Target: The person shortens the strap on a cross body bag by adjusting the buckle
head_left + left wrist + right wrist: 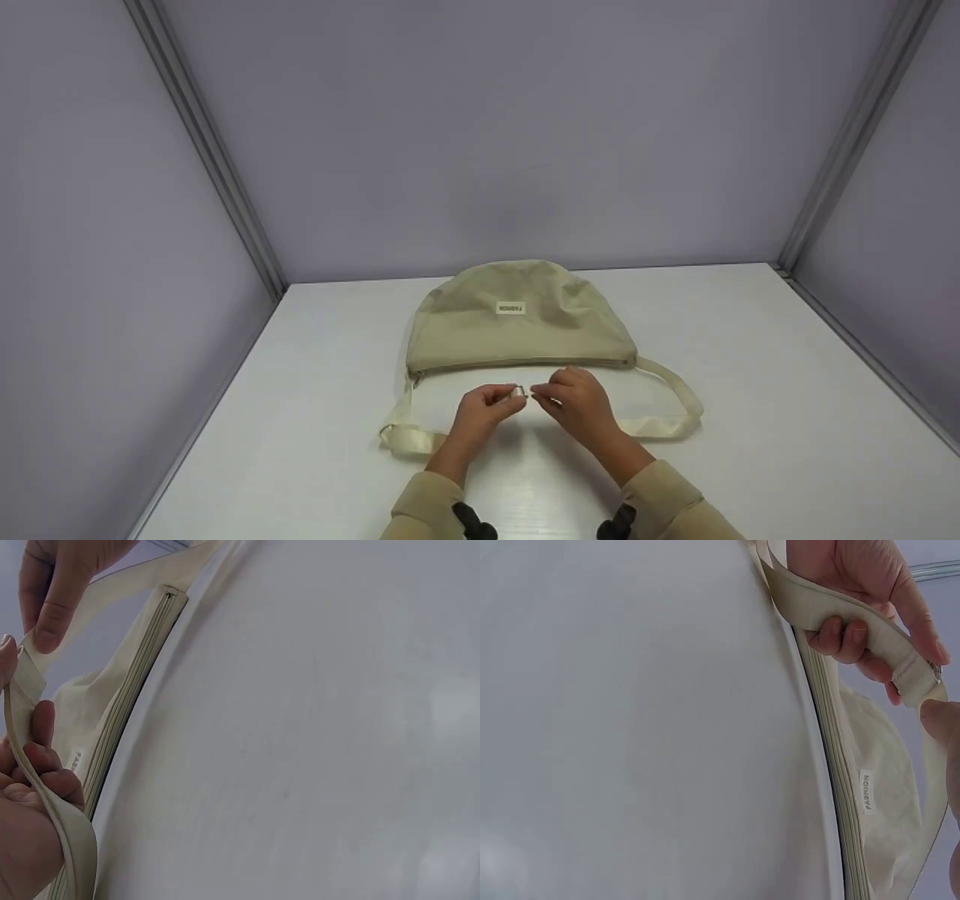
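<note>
Above the table (787, 375), near the bag (521, 334), the left hand (482, 411) grips the strap (817, 606) at its buckle (519, 391) while the right hand (581, 405) pinches it just beyond, so I judge strap adjusting is in hand, calling next for a gentle pull.

- Wears matching beige sleeves (424, 510), loose and plain, with a fold or seam line crossing each behind the cuff (657, 487).
- Carries small black fittings (486, 531) with rounded, knobbed ends, just beside the cuffs, on the inner sides.
- Leaves wrists (451, 456) and fingers (60, 611) bare.
</note>
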{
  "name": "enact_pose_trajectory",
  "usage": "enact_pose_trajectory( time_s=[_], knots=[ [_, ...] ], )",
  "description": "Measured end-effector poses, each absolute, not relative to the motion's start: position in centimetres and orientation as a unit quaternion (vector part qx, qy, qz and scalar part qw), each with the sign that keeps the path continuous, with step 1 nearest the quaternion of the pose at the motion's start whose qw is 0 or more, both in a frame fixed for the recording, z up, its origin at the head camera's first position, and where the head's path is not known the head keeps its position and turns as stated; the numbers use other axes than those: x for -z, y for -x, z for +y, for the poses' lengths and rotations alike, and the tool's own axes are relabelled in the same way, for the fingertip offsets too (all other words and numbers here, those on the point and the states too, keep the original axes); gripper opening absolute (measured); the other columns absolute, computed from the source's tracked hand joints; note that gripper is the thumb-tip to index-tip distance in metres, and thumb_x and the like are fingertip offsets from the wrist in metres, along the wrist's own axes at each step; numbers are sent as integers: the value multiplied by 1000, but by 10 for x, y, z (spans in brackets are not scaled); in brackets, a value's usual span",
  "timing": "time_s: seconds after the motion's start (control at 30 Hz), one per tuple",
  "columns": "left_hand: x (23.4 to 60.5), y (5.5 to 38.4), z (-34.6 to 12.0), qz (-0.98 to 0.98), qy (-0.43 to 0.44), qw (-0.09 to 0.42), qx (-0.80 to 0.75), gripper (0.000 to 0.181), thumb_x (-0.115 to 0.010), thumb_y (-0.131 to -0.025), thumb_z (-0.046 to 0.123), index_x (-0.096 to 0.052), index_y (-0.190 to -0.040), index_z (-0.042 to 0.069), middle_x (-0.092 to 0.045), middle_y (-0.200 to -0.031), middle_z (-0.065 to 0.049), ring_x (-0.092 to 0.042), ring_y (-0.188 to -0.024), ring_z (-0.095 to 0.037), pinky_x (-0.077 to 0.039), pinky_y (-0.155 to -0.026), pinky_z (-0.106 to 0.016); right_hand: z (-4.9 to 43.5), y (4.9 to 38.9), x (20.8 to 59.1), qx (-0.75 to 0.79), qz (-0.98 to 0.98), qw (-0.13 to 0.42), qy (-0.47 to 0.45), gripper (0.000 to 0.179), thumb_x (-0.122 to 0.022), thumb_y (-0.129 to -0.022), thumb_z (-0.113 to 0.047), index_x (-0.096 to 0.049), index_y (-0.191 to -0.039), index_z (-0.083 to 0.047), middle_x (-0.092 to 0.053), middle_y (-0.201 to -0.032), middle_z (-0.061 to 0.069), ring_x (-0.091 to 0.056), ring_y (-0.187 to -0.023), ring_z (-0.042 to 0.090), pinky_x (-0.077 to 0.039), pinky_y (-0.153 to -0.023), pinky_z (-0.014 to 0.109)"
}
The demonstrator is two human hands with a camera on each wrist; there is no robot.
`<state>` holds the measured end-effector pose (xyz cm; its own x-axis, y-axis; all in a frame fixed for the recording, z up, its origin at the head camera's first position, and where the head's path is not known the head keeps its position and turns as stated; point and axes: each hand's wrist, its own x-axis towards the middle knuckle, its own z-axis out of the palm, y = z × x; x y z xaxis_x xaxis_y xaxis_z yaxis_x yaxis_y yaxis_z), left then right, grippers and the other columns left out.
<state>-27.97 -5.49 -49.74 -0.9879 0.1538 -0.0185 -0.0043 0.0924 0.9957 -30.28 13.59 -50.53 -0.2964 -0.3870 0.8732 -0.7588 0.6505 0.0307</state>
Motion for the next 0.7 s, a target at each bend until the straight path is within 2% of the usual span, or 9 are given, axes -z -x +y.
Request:
enact_pose_trajectory(
  time_s=[0.17,0.4,0.7],
  knots=[
    [477,266,-55,738,-53,58,-670,39,-75,-85,18,-68,-114,-6,-68,-101,-5,-55,-88,-8,-48,-77,-22,135,303,505,-203,-781,463,-367,26,-93,-55,-4,-77,-73,-14,-59,-66,-3,-53,-60,13,-44,-60,27],
    [509,287,-55,743,-58,47,-665,39,-77,-83,22,-70,-114,-2,-70,-101,-3,-57,-89,-6,-48,-77,-22,134,302,504,-199,-784,458,-370,25,-93,-56,-5,-77,-72,-15,-58,-65,-3,-53,-60,13,-44,-60,27],
    [510,285,-55,759,-69,65,-645,40,-77,-83,21,-69,-115,-1,-70,-108,-8,-60,-92,-8,-50,-78,-22,134,301,502,-188,-787,457,-369,25,-92,-56,-5,-77,-73,-16,-57,-65,-4,-52,-61,12,-44,-61,27]
  ],
)
